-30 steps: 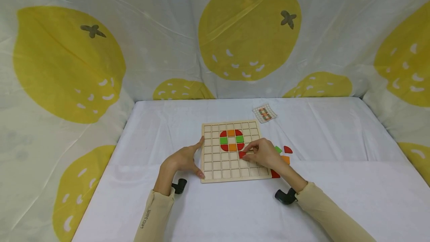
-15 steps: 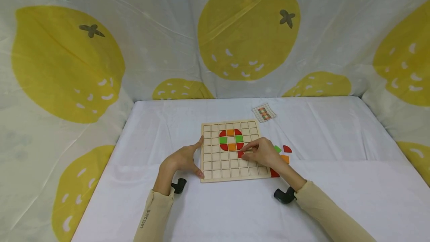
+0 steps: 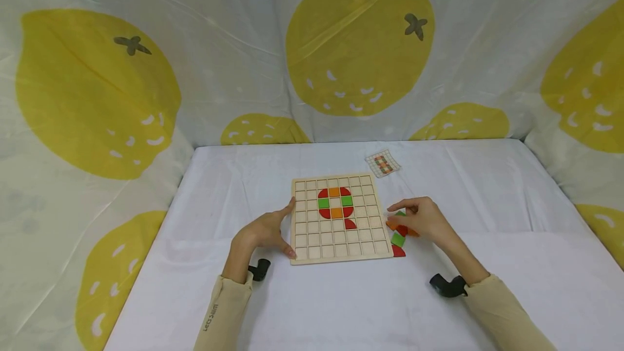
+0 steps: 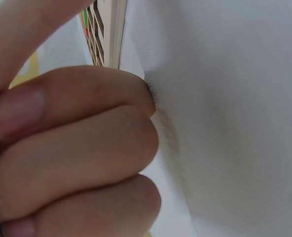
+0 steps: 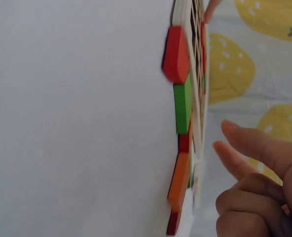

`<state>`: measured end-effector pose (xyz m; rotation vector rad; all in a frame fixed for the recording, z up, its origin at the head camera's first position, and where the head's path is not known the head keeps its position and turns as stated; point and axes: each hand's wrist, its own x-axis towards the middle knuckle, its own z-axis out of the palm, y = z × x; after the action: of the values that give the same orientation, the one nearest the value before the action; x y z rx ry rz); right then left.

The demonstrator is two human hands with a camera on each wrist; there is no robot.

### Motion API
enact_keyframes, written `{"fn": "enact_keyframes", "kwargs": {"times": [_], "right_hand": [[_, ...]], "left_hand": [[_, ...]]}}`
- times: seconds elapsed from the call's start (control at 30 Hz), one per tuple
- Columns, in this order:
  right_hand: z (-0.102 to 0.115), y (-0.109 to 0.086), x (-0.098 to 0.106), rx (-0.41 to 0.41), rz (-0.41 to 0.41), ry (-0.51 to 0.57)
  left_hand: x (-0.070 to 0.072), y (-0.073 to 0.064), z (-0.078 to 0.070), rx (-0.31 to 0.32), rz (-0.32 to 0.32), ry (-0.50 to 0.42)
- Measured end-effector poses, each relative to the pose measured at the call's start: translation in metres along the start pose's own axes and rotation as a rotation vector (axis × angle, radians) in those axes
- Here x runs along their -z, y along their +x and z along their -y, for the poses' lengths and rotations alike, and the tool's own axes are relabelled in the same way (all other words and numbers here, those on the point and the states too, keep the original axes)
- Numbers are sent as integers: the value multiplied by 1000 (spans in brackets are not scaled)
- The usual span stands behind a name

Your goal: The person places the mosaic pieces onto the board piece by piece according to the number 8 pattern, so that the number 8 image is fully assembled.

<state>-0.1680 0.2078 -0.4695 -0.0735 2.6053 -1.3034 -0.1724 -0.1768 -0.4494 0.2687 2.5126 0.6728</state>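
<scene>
A square wooden grid board [image 3: 322,253] lies on the white table. Set in its cells is a ring of red quarter-round, orange and green tiles, with another red quarter-round tile [image 3: 350,224] just below. My left hand [image 3: 265,231] touches the board's left edge with spread thumb and index finger; its other fingers are curled in the left wrist view. My right hand [image 3: 424,218] hovers over loose tiles at the board's right side, thumb and index finger apart in the right wrist view, nothing between them. Among these are a green tile [image 3: 398,239], a red one [image 3: 398,251] and an orange one [image 5: 179,180].
A small pattern card [image 3: 383,163] lies behind the board's back right corner. The table meets a cloth wall printed with big lemons [image 3: 361,42]. Black devices [image 3: 447,286] sit at both wrists.
My right hand has let go of the red quarter-round tile, now in a cell below the ring, and moved right to the loose tiles. My left hand stays at the board's edge.
</scene>
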Motion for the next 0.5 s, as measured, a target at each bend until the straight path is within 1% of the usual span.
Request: {"fn": "enact_keyframes", "kwargs": {"times": [0.17, 0.3, 0.4, 0.5], "right_hand": [[-18, -10, 17, -45, -24, -29], [-30, -17, 24, -94, -2, -33], [-33, -20, 28, -122, 17, -30], [-35, -22, 30, -120, 25, -44]], "left_hand": [[0, 0, 1, -2, -1, -5], [-1, 0, 1, -2, -1, -5], [-1, 0, 1, -1, -1, -3], [-1, 0, 1, -3, -2, -2]]}}
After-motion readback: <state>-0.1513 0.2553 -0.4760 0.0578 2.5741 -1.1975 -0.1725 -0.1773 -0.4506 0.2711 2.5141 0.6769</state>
